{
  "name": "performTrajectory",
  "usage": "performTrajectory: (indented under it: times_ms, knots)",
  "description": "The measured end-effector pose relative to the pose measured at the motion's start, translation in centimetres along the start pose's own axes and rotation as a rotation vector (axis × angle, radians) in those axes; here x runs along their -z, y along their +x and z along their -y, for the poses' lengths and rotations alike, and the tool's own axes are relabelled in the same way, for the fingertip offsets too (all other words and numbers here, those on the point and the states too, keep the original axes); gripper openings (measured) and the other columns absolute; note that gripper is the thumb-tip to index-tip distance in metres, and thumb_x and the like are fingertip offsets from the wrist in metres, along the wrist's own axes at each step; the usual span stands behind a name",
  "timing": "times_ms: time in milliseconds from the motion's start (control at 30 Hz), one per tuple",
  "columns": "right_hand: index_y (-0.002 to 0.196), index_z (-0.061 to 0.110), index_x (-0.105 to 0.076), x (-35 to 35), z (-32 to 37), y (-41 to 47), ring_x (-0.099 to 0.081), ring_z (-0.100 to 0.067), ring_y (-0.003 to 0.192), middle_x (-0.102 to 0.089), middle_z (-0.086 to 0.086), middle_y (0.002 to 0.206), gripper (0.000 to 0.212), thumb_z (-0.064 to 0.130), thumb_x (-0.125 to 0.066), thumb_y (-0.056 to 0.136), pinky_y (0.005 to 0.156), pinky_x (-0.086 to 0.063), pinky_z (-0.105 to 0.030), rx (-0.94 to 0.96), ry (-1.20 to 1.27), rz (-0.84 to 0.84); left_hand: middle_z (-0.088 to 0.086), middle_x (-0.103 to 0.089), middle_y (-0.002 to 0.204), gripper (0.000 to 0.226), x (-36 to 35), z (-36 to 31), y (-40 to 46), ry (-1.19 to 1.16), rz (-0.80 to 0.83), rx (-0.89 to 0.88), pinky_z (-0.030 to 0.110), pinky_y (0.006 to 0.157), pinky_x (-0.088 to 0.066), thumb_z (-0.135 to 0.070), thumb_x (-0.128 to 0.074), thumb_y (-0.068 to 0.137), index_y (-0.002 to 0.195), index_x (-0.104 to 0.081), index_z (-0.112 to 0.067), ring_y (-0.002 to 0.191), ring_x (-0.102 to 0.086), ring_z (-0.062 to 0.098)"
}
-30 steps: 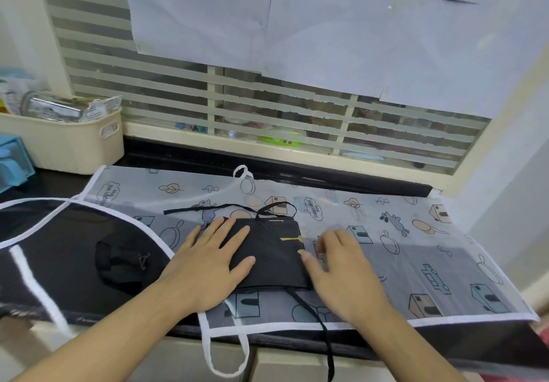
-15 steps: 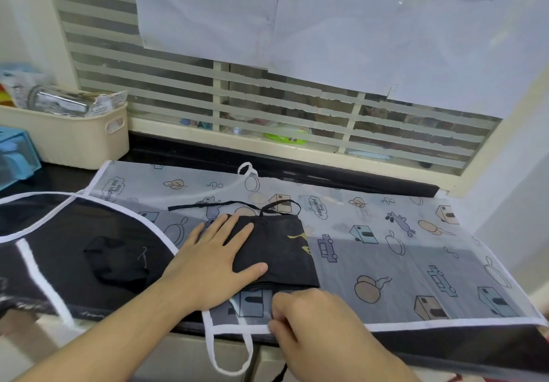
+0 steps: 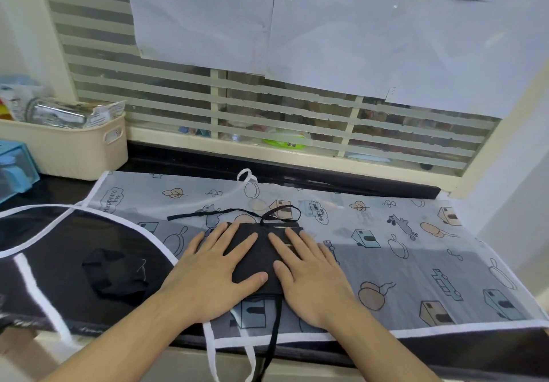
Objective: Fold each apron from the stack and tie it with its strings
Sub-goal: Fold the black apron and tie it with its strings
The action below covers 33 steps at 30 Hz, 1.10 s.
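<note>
Folded black apron lies on the printed apron, mid-surface. Left hand and right hand press it, fingers flat. Risk: lifting either palm lets folds spring open; near string overhangs the edge, may snag.

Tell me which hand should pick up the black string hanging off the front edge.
Right hand, probably: the hanging string leaves the folded black apron just beside its wrist. The left hand lies farther over and can keep pressing the fold flat.
</note>
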State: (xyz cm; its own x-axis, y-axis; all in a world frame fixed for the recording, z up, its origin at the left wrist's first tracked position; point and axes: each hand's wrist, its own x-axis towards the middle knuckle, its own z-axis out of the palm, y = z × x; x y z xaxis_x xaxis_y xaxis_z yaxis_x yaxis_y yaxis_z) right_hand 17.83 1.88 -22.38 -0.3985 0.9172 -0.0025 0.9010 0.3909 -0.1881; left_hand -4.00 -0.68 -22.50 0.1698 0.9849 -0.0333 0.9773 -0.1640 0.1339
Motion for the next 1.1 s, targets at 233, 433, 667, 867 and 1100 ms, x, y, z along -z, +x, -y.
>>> performTrajectory:
  times_ms: [233, 433, 667, 867, 1100]
  knots:
    - [0.141, 0.021, -0.052, 0.0, -1.8, -0.7, -0.041, -0.025, 0.132, -0.050, -0.001, 0.142, 0.051, 0.046, -0.033, 0.100, 0.112, -0.040, -0.040, -0.166, 0.012, -0.261, -0.013, 0.027, 0.170, 0.083, 0.0, -0.1, -0.1, 0.001, -0.008, -0.005, 0.045, 0.131, 0.008, -0.089, -0.006, 0.089, 0.161, 0.014, -0.051, 0.155, 0.030, 0.010]
    - [0.126, 0.042, -0.064, 2.9, -1.4, -1.9, -0.057, -0.005, 0.099, -0.059, 0.011, 0.110, 0.045, 0.009, -0.048, 0.100, 0.087, -0.044, -0.020, -0.211, 0.633, -0.120, -0.010, 0.017, 0.174, 0.066, -0.1, -0.2, -0.3, 0.018, -0.074, -0.007, 0.043, 0.131, 0.007, -0.068, -0.007, 0.103, 0.164, 0.009, -0.046, 0.158, 0.023, 0.013]
    - [0.119, 0.041, -0.070, 5.9, -3.0, -2.2, -0.061, -0.018, 0.064, -0.071, -0.012, 0.074, 0.074, -0.012, -0.034, 0.082, 0.058, -0.038, -0.025, -0.282, 0.927, 0.168, -0.010, 0.014, 0.174, 0.064, -0.3, -0.1, -0.3, 0.006, -0.077, -0.008, 0.041, 0.131, 0.007, -0.065, -0.008, 0.105, 0.164, 0.007, -0.045, 0.159, 0.021, 0.013]
    - [0.117, 0.050, -0.073, 4.3, -3.8, -2.7, -0.059, 0.004, 0.086, -0.065, 0.013, 0.094, 0.057, 0.000, -0.072, 0.089, 0.083, -0.044, -0.014, 0.015, 0.645, 0.034, -0.010, 0.014, 0.174, 0.064, -0.1, -0.1, -0.3, 0.001, -0.073, -0.006, 0.040, 0.130, 0.008, -0.065, -0.010, 0.105, 0.164, 0.007, -0.045, 0.159, 0.021, 0.013]
    - [0.127, 0.037, -0.075, 1.6, -3.4, -1.0, -0.043, 0.008, 0.138, -0.058, 0.023, 0.143, 0.069, -0.003, -0.055, 0.075, 0.122, -0.031, -0.022, 0.265, 0.264, -0.166, -0.021, -0.001, 0.170, 0.065, 0.1, 0.3, -0.5, -0.140, -0.159, -0.093, 0.045, 0.131, -0.003, -0.068, -0.010, 0.101, 0.160, -0.026, -0.050, 0.158, 0.010, 0.007]
